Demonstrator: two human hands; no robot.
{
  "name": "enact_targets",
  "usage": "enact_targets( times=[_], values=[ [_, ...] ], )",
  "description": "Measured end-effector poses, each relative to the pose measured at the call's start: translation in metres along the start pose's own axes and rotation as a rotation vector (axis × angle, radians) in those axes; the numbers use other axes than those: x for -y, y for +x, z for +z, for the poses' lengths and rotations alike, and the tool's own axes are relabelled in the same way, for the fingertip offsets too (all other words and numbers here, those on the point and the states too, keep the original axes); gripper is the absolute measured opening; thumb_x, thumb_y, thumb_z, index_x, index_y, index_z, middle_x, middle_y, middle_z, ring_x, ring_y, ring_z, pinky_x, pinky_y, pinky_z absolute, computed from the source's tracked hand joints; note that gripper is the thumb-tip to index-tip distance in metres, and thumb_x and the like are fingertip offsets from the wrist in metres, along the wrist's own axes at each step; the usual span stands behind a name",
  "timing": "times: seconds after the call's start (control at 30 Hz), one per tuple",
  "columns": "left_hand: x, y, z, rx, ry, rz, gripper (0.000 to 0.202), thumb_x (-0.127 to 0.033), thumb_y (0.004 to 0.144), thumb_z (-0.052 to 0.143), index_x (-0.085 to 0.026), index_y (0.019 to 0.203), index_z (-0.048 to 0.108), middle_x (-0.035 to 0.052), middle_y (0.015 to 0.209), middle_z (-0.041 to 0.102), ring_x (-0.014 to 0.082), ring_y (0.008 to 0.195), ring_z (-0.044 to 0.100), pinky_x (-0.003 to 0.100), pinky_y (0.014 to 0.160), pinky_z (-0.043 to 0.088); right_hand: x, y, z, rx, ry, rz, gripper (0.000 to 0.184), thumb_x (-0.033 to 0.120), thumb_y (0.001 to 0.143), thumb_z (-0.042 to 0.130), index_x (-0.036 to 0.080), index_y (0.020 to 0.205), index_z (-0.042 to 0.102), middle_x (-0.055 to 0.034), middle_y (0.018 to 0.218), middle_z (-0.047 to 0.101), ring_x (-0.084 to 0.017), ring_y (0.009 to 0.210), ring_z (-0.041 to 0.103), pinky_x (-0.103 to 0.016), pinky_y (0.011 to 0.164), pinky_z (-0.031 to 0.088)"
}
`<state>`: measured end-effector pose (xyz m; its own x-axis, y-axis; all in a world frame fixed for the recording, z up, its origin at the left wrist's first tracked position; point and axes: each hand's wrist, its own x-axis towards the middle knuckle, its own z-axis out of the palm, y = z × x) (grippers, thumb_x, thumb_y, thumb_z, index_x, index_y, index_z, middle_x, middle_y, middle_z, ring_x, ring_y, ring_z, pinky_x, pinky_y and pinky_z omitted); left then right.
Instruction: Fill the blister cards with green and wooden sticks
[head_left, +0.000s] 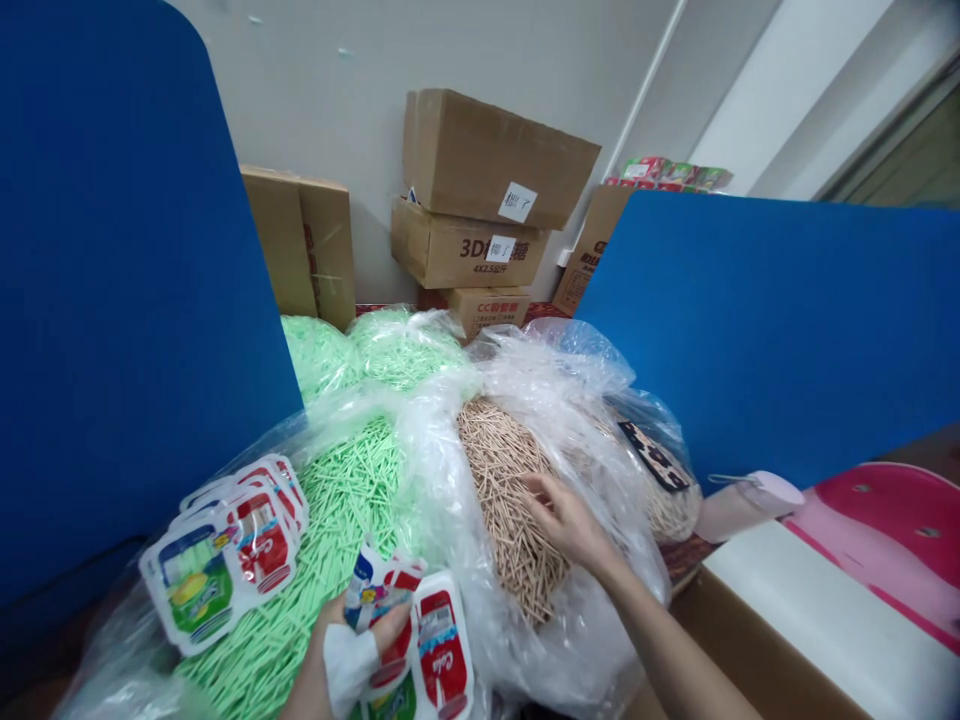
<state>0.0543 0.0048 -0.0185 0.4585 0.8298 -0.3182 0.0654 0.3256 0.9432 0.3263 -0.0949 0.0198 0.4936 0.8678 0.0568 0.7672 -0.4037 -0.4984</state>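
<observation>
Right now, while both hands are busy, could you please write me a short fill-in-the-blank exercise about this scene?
1. The left hand, with a ____ wrapping on it, holds printed pouches.
2. The right hand is at the brown sticks; the other front heap, further left, is ____.
3. The large partitions on both sides are ____.

Missing words: white; green; blue.

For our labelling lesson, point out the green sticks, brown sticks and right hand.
Green sticks [324,560]: head view, middle of front pile.
Brown sticks [501,502]: head view, middle of pile.
Right hand [573,524]: head view, back of hand.
</observation>
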Motion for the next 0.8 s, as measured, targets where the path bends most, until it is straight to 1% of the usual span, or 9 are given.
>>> enact_targets(
  times=[0.07, 0.1, 0.17, 0.27, 0.4, 0.5, 0.6, 0.7, 0.8],
  values=[
    [0.003, 0.0, 0.003, 0.028, -0.058, -0.017, 0.053, -0.058, 0.047, 0.082, -0.013, 0.074, 0.074, 0.0075, 0.059, 0.075, 0.0289, 0.06, 0.071, 0.037, 0.059, 0.059, -0.026, 0.011, 0.002, 0.01, -0.131, 0.055, 0.034, 0.032, 0.091, 0.04, 0.016, 0.114, 0.059, -0.0102, 0.107, 0.066, -0.019, 0.09, 0.064, -0.032, 0.081, 0.049],
    [0.004, 0.001, 0.005, 0.043, -0.077, -0.03, 0.052, -0.056, 0.047, 0.083, -0.012, 0.072, 0.073, 0.007, 0.057, 0.074, 0.0283, 0.058, 0.07, 0.037, 0.059, 0.059, -0.033, 0.015, 0.004, 0.032, -0.182, 0.069, 0.032, 0.032, 0.09, 0.042, 0.016, 0.111, 0.06, -0.01, 0.106, 0.066, -0.02, 0.091, 0.064, -0.032, 0.081, 0.048],
    [0.007, 0.001, 0.007, 0.048, -0.082, -0.055, 0.051, -0.056, 0.048, 0.082, -0.011, 0.071, 0.073, 0.007, 0.057, 0.074, 0.0278, 0.057, 0.07, 0.036, 0.056, 0.058, -0.039, 0.021, 0.009, 0.077, -0.272, 0.096, 0.027, 0.033, 0.085, 0.049, 0.017, 0.102, 0.064, -0.0101, 0.103, 0.066, -0.022, 0.093, 0.062, -0.033, 0.081, 0.046],
    [0.014, 0.004, 0.006, 0.03, -0.08, -0.074, 0.054, -0.058, 0.045, 0.082, -0.01, 0.068, 0.073, 0.0077, 0.057, 0.075, 0.0279, 0.056, 0.07, 0.035, 0.054, 0.058, -0.039, 0.029, 0.017, 0.138, -0.431, 0.162, 0.024, 0.033, 0.078, 0.057, 0.016, 0.092, 0.066, -0.0124, 0.101, 0.065, -0.026, 0.097, 0.06, -0.034, 0.079, 0.044],
    [0.024, 0.007, 0.003, -0.004, -0.062, -0.055, 0.055, -0.061, 0.044, 0.081, -0.011, 0.062, 0.072, 0.0065, 0.052, 0.073, 0.0273, 0.052, 0.068, 0.035, 0.052, 0.056, -0.039, 0.04, 0.029, 0.164, -0.575, 0.213, 0.031, 0.03, 0.078, 0.056, 0.016, 0.103, 0.064, -0.0155, 0.11, 0.061, -0.028, 0.106, 0.054, -0.035, 0.081, 0.042],
    [0.029, 0.008, 0.005, 0.013, -0.033, -0.054, 0.055, -0.064, 0.046, 0.079, -0.011, 0.061, 0.071, 0.0071, 0.052, 0.072, 0.0265, 0.052, 0.068, 0.032, 0.049, 0.054, -0.038, 0.044, 0.04, 0.168, -0.641, 0.208, 0.03, 0.018, 0.082, 0.048, 0.012, 0.107, 0.063, -0.02, 0.113, 0.059, -0.03, 0.108, 0.053, -0.039, 0.084, 0.041],
    [0.029, 0.008, 0.007, 0.048, -0.017, -0.056, 0.053, -0.063, 0.049, 0.078, -0.012, 0.058, 0.069, 0.0067, 0.051, 0.071, 0.0253, 0.05, 0.067, 0.031, 0.049, 0.054, -0.037, 0.047, 0.047, 0.181, -0.685, 0.204, 0.031, 0.009, 0.082, 0.042, 0.009, 0.105, 0.064, -0.0224, 0.111, 0.061, -0.029, 0.105, 0.055, -0.04, 0.085, 0.04],
    [0.026, 0.008, 0.01, 0.053, -0.021, -0.073, 0.05, -0.061, 0.051, 0.078, -0.012, 0.059, 0.068, 0.0055, 0.049, 0.069, 0.0252, 0.051, 0.067, 0.032, 0.05, 0.054, -0.036, 0.052, 0.052, 0.188, -0.716, 0.209, 0.031, 0.009, 0.084, 0.042, 0.009, 0.105, 0.065, -0.0227, 0.112, 0.061, -0.03, 0.104, 0.056, -0.041, 0.084, 0.041],
    [0.022, 0.006, 0.013, 0.02, -0.015, -0.082, 0.045, -0.054, 0.052, 0.079, -0.011, 0.061, 0.069, 0.0052, 0.052, 0.07, 0.0245, 0.051, 0.066, 0.032, 0.05, 0.054, -0.036, 0.056, 0.054, 0.191, -0.739, 0.219, 0.028, 0.012, 0.086, 0.044, 0.008, 0.105, 0.064, -0.0207, 0.108, 0.063, -0.029, 0.103, 0.058, -0.043, 0.086, 0.041]
  ],
)
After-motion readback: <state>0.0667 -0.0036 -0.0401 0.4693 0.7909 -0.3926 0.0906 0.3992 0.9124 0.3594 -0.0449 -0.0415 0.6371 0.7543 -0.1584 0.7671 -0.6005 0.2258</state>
